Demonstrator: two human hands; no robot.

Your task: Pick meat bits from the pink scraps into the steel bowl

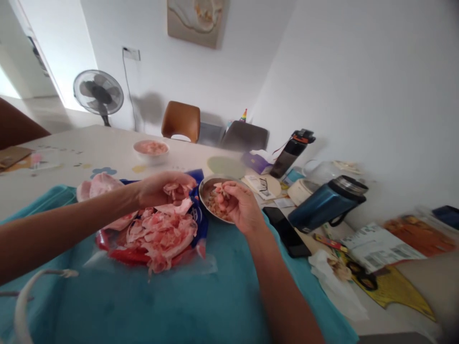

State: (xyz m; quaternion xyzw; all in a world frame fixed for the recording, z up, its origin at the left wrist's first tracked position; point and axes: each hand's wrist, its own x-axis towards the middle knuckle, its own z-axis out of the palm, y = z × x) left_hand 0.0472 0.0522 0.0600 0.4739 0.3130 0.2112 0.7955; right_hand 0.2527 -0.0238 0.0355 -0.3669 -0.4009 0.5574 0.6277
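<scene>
My left hand [163, 188] curls around a soft pink piece [175, 190], above a loose heap of thin, torn pink pieces [159, 234]. The heap lies on red and blue plastic packaging [202, 229], over a teal cloth [161, 306]. A larger pale pink lump [98, 186] sits behind my left forearm. My right hand [240, 203] pinches a small pale piece [220, 190] between thumb and fingers, over the near right side of a metal bowl [204, 186]. Small pinkish-brown bits [214, 206] are in that bowl. The exact kind of the pink pieces is unclear.
A white bowl [150, 155] of pink chunks stands farther back. On the right are a phone [287, 231], a blue flask [324, 205], a black bottle [290, 153], glasses [264, 185], scissors [362, 277] and papers. A white cable [23, 306] curves at lower left.
</scene>
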